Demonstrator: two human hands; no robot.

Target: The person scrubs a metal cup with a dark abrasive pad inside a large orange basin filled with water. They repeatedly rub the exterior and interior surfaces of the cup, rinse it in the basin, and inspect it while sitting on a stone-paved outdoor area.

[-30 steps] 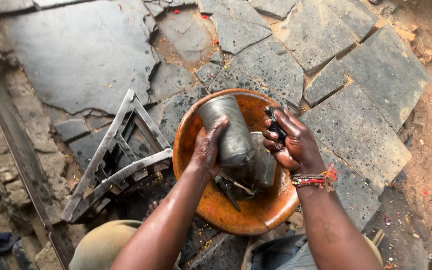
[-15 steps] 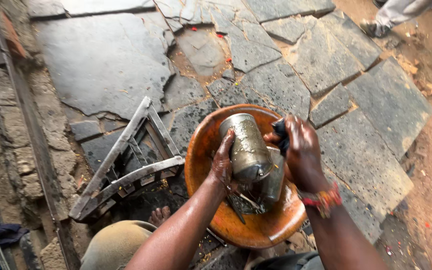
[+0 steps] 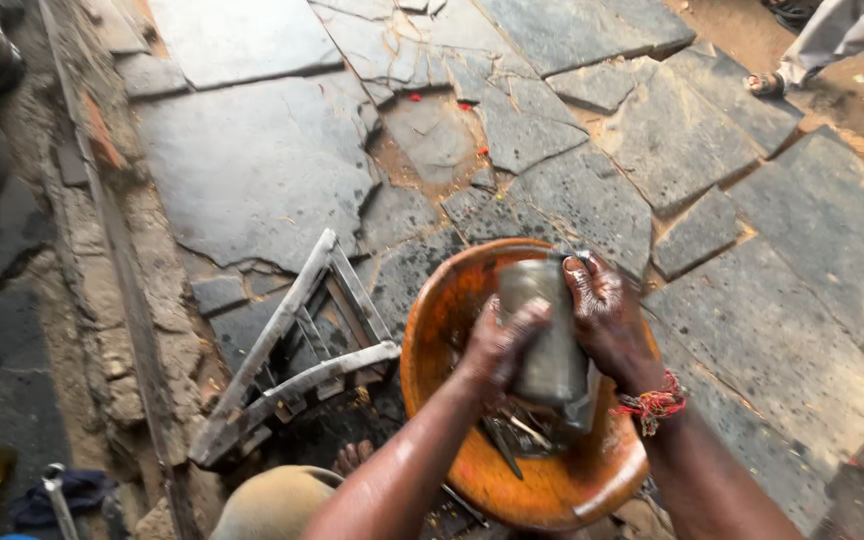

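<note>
Compared with a moment ago, I see the metal cylinder [image 3: 549, 335] standing more upright in the view, its top end now pointing away from me toward the paving stones [image 3: 262, 170], and both hands have slid along it. The right hand [image 3: 607, 320], which was gripping near the top with something dark, now lies flat along the cylinder's right side, fingers wrapped toward its upper end. The left hand [image 3: 497, 345] has come up to the cylinder's left side and is closed against it, so the two hands clamp it between them.

The cylinder is a dull grey, grimy can-shaped part; I can make out no label or marking on it. Its long axis runs from near me to far from me, tilted slightly leftward at the top. It is held just above the orange basin [image 3: 432, 340], which sits under both hands. Below the hands, in the basin's bottom, lie a few dark metal bits [image 3: 512, 435], too murky for me to tell apart.

A red thread bracelet [image 3: 652, 403] circles the right wrist. Left of the left hand, a grey metal frame [image 3: 292, 350] lies on the ground, near the basin's rim.
</note>
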